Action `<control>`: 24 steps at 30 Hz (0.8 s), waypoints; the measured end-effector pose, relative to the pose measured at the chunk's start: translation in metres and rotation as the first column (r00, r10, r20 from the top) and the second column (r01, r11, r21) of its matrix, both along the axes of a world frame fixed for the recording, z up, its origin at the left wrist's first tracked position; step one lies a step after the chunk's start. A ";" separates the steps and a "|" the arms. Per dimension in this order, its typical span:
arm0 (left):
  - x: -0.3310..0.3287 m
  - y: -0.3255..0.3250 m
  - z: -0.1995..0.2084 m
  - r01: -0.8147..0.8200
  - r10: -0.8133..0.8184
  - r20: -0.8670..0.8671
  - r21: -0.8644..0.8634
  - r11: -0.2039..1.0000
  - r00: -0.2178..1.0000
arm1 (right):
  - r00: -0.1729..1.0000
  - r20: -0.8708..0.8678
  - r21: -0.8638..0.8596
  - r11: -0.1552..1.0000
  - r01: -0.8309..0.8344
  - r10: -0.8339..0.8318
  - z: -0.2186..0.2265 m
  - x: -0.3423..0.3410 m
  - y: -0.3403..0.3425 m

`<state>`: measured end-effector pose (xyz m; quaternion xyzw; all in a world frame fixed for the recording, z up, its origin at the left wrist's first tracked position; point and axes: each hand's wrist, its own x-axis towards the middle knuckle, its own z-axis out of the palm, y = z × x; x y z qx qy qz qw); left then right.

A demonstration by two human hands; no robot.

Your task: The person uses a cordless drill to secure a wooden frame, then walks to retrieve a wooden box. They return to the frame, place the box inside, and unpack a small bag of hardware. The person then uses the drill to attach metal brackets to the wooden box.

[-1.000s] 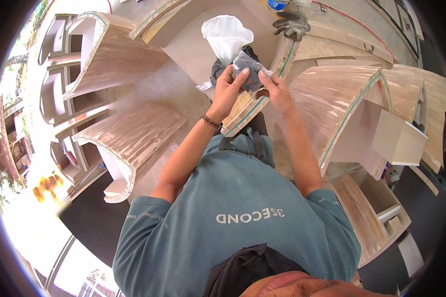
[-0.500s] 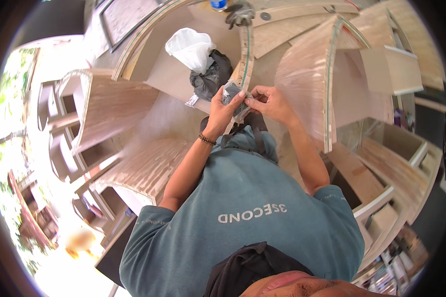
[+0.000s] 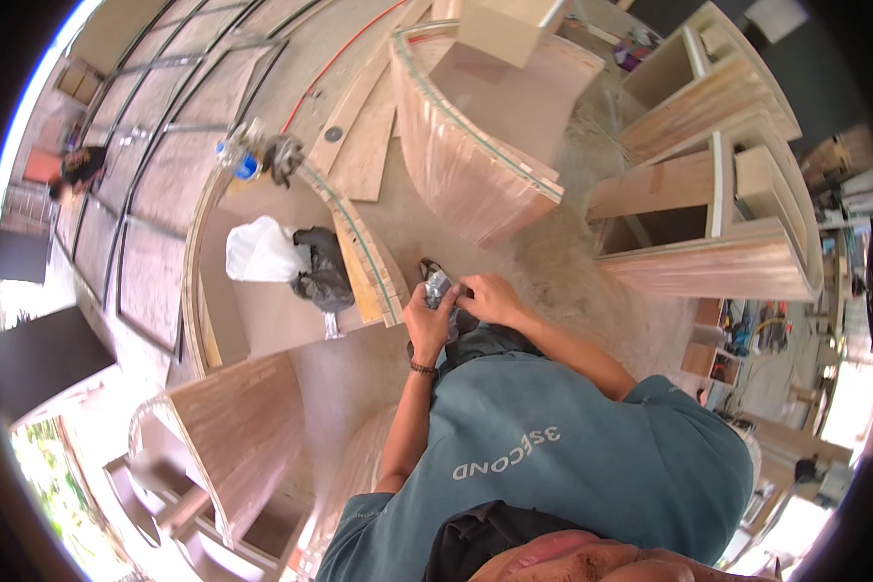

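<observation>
Over the floor in front of my body, my left hand (image 3: pixel 427 318) is closed around a small clear plastic packet (image 3: pixel 436 287) with dark grey contents. Close on its right, my right hand (image 3: pixel 492 300) has its fingers pinched together around a small dark bit at the packet's edge. Whether that bit is part of the packet or separate is too small to tell. To the left, a white plastic bag (image 3: pixel 260 250) and a crumpled black plastic bag (image 3: pixel 322 272) lie on a pale panel inside a curved wooden frame (image 3: pixel 196 291).
A blue-labelled bottle (image 3: pixel 239 161) and grey gloves (image 3: pixel 283 158) rest on the curved frame's far edge. Curved wooden cabinets (image 3: pixel 475 165) stand ahead, with more cabinets (image 3: pixel 708 242) at right and another (image 3: pixel 233 427) at left. A red hose (image 3: pixel 332 66) crosses the floor. Another person (image 3: pixel 80 171) is far left.
My view has swung to the right, so the bags and curved frame sit further left. Both hands remain together at the packet, the right fingers now slightly apart from its middle.
</observation>
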<state>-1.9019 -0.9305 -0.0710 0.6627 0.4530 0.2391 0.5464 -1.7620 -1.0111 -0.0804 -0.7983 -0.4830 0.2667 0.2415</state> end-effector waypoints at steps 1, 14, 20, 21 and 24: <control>0.006 -0.005 0.003 0.046 -0.046 -0.006 0.011 0.999 0.999 | 0.997 0.017 0.021 0.997 0.071 -0.071 -0.001 0.000 -0.010; 0.127 -0.052 0.012 0.430 -0.442 0.039 0.177 0.886 0.896 | 0.819 0.025 0.144 0.813 0.564 -0.573 -0.014 0.075 -0.104; 0.207 -0.089 -0.010 0.473 -0.479 0.018 0.135 0.871 0.877 | 0.746 0.000 0.116 0.741 0.662 -0.666 -0.026 0.145 -0.145; 0.219 -0.094 -0.012 0.479 -0.483 -0.005 0.145 0.866 0.875 | 0.754 -0.027 0.127 0.746 0.654 -0.656 -0.028 0.160 -0.151; 0.257 -0.103 -0.039 0.482 -0.485 0.082 0.054 0.874 0.871 | 0.786 -0.236 0.126 0.784 0.608 -0.572 -0.025 0.211 -0.168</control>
